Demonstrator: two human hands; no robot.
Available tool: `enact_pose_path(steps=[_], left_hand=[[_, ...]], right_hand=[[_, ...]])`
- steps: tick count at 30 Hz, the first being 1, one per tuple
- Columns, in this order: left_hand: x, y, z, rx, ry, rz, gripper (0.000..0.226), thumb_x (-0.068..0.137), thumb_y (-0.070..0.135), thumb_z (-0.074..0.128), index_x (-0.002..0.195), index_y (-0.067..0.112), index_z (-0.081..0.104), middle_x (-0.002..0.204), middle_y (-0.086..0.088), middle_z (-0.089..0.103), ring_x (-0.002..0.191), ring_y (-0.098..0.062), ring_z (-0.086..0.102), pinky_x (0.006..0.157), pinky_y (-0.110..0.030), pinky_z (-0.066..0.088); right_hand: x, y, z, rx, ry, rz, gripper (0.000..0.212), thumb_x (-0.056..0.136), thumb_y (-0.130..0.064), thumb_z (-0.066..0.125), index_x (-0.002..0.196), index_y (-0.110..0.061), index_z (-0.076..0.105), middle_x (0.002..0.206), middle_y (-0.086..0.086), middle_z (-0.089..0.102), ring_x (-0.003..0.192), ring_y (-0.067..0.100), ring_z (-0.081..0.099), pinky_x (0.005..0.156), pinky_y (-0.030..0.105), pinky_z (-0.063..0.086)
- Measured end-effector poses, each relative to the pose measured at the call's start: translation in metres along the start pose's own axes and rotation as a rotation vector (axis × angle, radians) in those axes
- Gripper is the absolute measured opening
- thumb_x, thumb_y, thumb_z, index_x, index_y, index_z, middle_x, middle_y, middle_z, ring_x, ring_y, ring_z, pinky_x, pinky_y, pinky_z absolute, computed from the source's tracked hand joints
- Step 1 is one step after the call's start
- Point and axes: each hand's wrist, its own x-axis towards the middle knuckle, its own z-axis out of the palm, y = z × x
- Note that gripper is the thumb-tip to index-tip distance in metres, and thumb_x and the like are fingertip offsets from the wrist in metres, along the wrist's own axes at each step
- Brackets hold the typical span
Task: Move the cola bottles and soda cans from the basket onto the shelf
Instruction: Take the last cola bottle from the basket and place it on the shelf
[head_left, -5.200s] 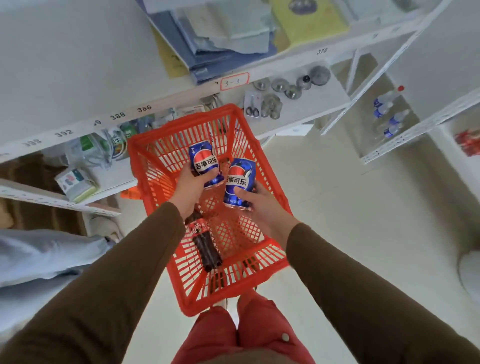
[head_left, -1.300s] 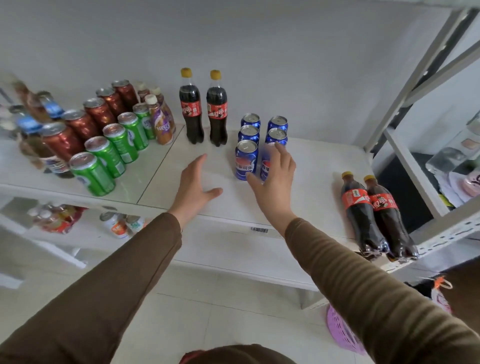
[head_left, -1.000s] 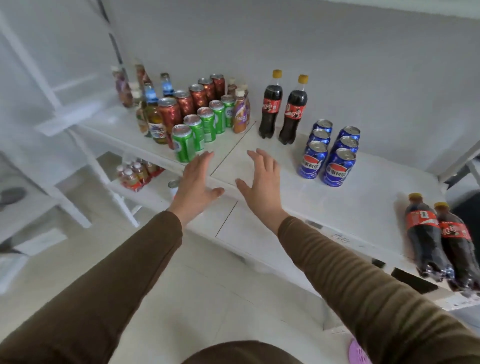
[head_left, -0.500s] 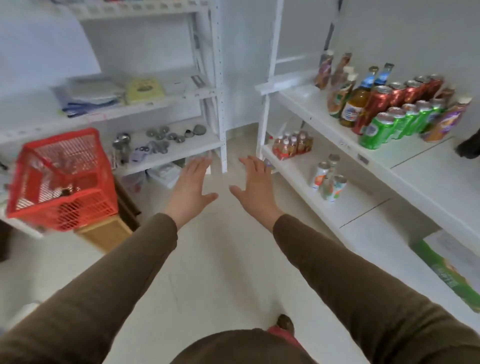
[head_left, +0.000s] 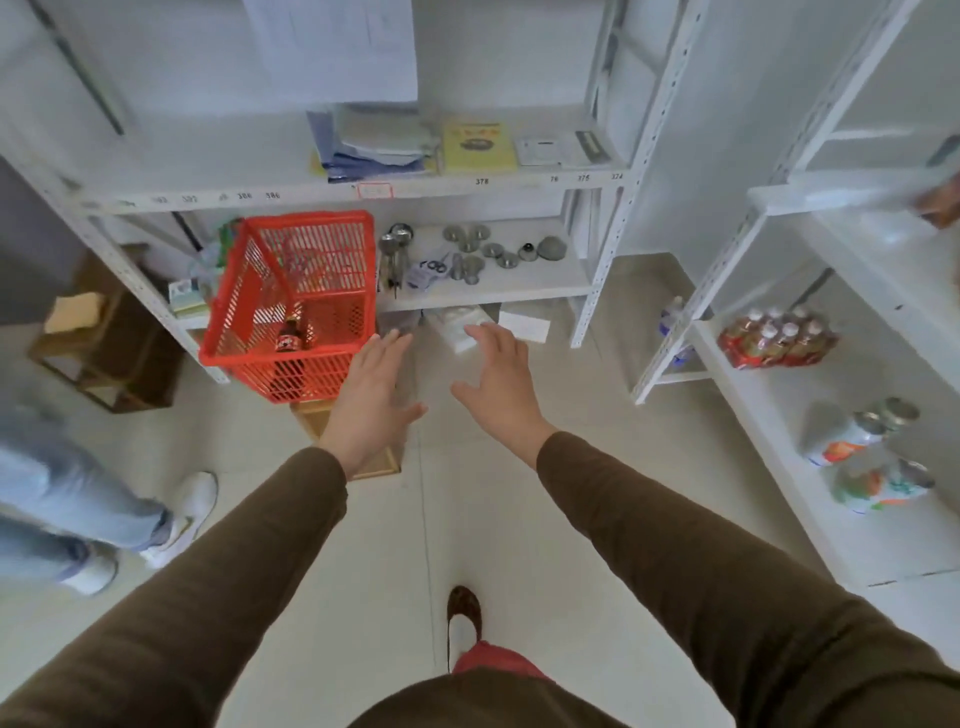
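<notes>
cola bottle (head_left: 287, 344) part-hidden by basket (head_left: 291, 291) mesh

floor (head_left: 519, 519): wooden box (head_left: 317, 421) under red basket (head_left: 296, 306) | basket: one cola bottle (head_left: 287, 339)

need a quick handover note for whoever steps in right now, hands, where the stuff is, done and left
Left hand: open, empty, held out towards the basket.
Right hand: open, empty, beside it over the floor.
Red basket: on a wooden stand in front of the left shelving, one cola bottle visible inside.
Done: nothing in hand; the drinks shelf is not in view now.
Left: take that bottle out, check the basket for more, carry it to the shelf.
</notes>
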Motion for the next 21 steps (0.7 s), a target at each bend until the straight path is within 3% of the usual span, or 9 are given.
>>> enact_pose_path(steps=[8,14,21], left_hand=[[0.071,-0.103,-0.055,-0.003,0.033,-0.244,0.09,0.085,0.028,0.08,0.158,0.019,0.028,0.165,-0.006,0.026,0.153,-0.028,0.017,0.125,-0.045,0.014],[0.106,-0.172,-0.074,-0.043,0.047,-0.397,0.086,0.087,0.028,0.078,0.157,0.013,0.031,0.163,-0.009,0.03,0.15,-0.028,0.023,0.122,-0.041,0.017],[0.167,-0.254,-0.081,-0.091,-0.03,-0.465,0.081,0.09,0.031,0.074,0.156,0.018,0.028,0.164,-0.008,0.028,0.151,-0.029,0.024,0.122,-0.045,0.02]], right_hand=[[0.133,-0.048,0.079,0.156,-0.177,0.005,0.064,0.087,-0.026,0.071,0.144,-0.015,0.044,0.143,0.008,0.044,0.135,0.026,0.034,0.114,0.037,0.031],[0.201,-0.082,0.147,0.302,-0.273,0.065,0.064,0.087,-0.029,0.071,0.144,-0.018,0.043,0.143,0.006,0.047,0.134,0.024,0.045,0.111,0.045,0.04],[0.272,-0.1,0.225,0.43,-0.382,0.273,0.066,0.092,-0.031,0.068,0.149,-0.02,0.038,0.151,0.002,0.047,0.137,0.02,0.046,0.113,0.043,0.041]])
